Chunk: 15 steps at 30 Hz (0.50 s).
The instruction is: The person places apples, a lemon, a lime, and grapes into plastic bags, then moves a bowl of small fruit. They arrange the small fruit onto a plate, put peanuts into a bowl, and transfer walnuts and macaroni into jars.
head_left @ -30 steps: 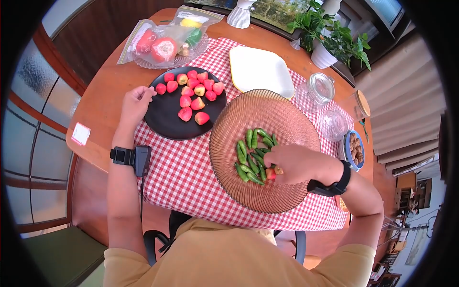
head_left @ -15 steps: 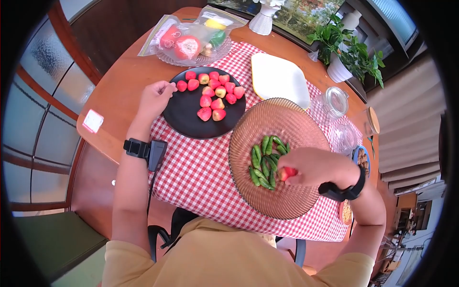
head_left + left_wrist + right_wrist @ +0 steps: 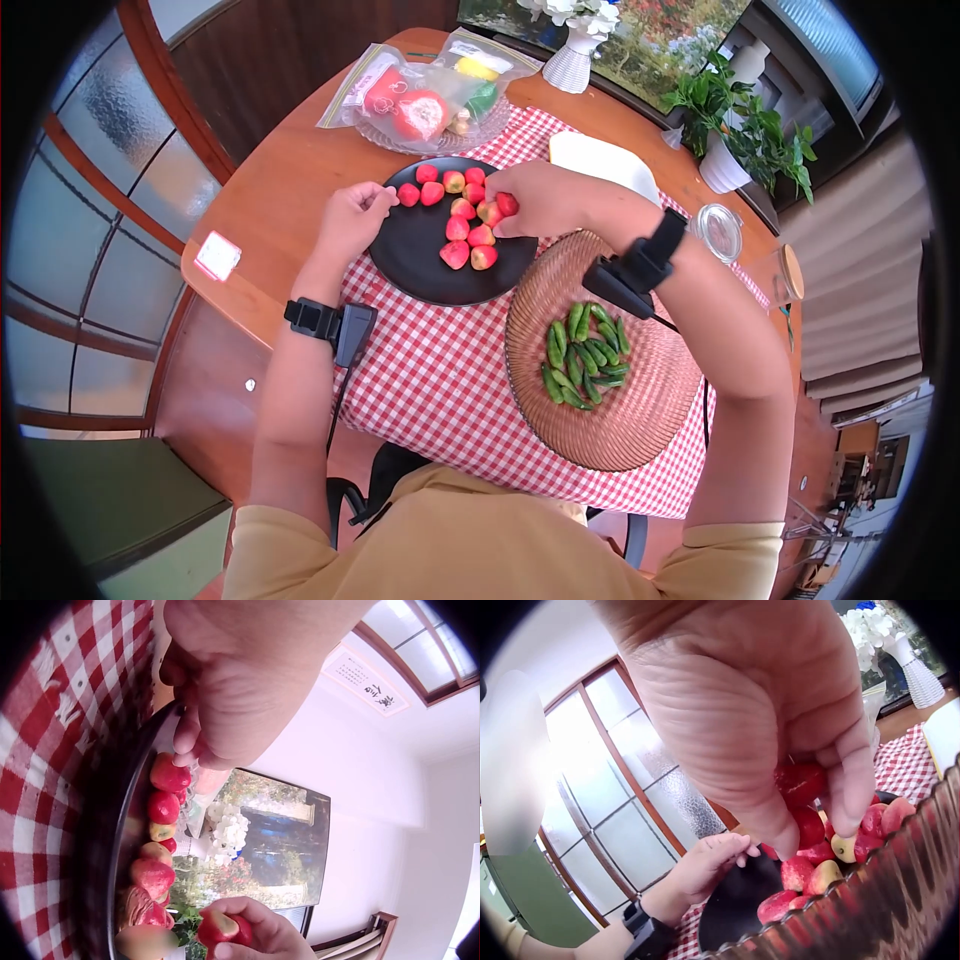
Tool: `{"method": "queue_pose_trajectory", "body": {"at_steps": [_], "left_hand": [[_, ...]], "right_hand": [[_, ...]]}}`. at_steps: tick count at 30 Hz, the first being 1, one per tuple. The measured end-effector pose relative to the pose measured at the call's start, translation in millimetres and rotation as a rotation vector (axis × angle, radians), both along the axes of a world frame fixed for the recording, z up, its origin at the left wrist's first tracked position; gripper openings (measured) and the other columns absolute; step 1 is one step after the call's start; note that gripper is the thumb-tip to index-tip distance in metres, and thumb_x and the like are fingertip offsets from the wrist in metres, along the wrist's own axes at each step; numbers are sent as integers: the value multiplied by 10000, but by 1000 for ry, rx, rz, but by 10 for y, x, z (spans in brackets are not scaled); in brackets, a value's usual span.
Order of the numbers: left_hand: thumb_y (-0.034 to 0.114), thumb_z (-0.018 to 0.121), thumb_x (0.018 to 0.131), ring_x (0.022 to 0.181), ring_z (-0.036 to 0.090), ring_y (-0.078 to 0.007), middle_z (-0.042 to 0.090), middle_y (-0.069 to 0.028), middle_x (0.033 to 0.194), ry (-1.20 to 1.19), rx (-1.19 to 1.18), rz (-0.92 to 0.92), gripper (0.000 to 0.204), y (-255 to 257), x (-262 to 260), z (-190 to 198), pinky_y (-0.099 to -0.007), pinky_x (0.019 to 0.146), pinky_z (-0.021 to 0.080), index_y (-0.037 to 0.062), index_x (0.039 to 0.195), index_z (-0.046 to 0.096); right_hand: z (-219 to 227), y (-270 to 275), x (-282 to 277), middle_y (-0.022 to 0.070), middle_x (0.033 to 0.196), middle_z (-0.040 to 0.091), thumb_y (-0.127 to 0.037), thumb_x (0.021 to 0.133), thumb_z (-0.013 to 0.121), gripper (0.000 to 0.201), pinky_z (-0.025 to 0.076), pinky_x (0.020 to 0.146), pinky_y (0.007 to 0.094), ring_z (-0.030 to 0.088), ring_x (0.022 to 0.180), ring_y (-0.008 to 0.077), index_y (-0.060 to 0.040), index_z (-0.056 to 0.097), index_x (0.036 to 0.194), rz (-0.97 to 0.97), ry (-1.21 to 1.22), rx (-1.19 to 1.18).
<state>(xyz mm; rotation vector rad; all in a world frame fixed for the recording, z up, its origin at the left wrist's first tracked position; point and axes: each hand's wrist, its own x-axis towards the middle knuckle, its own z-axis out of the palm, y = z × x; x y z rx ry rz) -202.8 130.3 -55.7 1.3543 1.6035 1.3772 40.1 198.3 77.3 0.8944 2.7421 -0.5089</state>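
Observation:
My left hand (image 3: 352,222) holds the left rim of a black plate (image 3: 415,250) with thumb and fingers. Small red-and-yellow apples (image 3: 456,254) are grouped over the plate's back and right side. Over the plate's right part, my right hand (image 3: 545,200) grips two red apples (image 3: 217,926), one above the other in the right wrist view. Its fingertips are close over the apples lying there. Below my right wrist stands a large ribbed amber glass plate (image 3: 640,445) with several green chili peppers (image 3: 585,355) in its middle.
Bagged produce (image 3: 420,110) lies on a clear glass dish behind the black plate. A white tray (image 3: 605,165) sits at the back, partly behind my right arm. Glass jars (image 3: 718,232) stand at the right. A checked cloth (image 3: 420,375) covers part of the wooden table.
My right hand has moved from the amber plate leftward and up to the black plate, carrying the red apples out of the peppers. My left hand stays at the plate's rim.

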Motion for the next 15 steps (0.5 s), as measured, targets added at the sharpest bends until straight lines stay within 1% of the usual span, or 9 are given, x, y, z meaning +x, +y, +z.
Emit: {"method": "queue_pose_trajectory", "body": {"at_steps": [1,2,4,5,7,8,10,12,15], "left_hand": [[208,635,885,628,523,-39,623,12,671,-2,2,-1,233,2,-4,-3,-221,579,424,-9,813,683],[208,635,885,628,523,-39,623,12,671,-2,2,-2,233,6,-8,-4,-221,579,424,-9,813,683],[211,638,885,625,515,-35,618,15,662,14,20,6,237,10,1,-17,-217,573,421,-10,809,681],[211,638,885,625,515,-35,618,15,662,8,16,3,237,12,5,-21,-217,573,421,-10,809,681],[210,635,890,627,521,-37,622,13,671,10,19,-11,235,1,3,-1,-216,575,422,-8,819,684],[210,635,890,627,521,-37,622,13,671,5,14,-15,235,-6,4,2,-216,575,422,-8,819,684],[204,627,897,632,531,-41,631,6,687,8,21,-20,229,-3,6,11,-218,578,427,-7,831,686],[200,622,900,633,534,-43,632,6,690,9,25,-25,226,2,-1,-2,-218,580,428,-7,836,687],[195,616,904,635,538,-45,633,8,693,7,28,-21,223,-9,6,9,-217,586,430,-5,836,687]], "right_hand": [[-34,43,-63,133,890,639,-252,802,704,376,481,745,403,626,858,299,-52,591,1099,6,-62,19],[-64,59,-63,133,890,639,-252,802,704,376,481,745,403,626,858,299,-52,591,1099,5,-62,19],[-96,62,-57,146,937,631,-266,808,707,466,488,766,396,628,859,308,-46,547,1186,-65,152,9],[-106,63,-24,146,937,631,-266,808,707,466,488,766,396,628,859,308,-46,547,1186,-68,146,6],[-63,17,97,162,1007,621,-282,812,712,538,498,785,368,627,865,268,-39,505,1245,-78,314,139],[-25,-18,183,162,1007,621,-282,812,712,538,498,785,368,627,865,268,-39,505,1245,-83,309,135],[127,-142,398,152,1034,617,-281,811,723,526,507,764,340,621,834,215,-34,520,1228,-162,300,87],[259,-351,656,179,1059,622,-277,804,706,477,486,825,394,608,947,322,-29,554,1182,-182,364,86],[341,-644,1158,125,1004,625,-208,815,715,382,502,739,322,602,841,221,-28,589,1128,-311,465,148]]}}
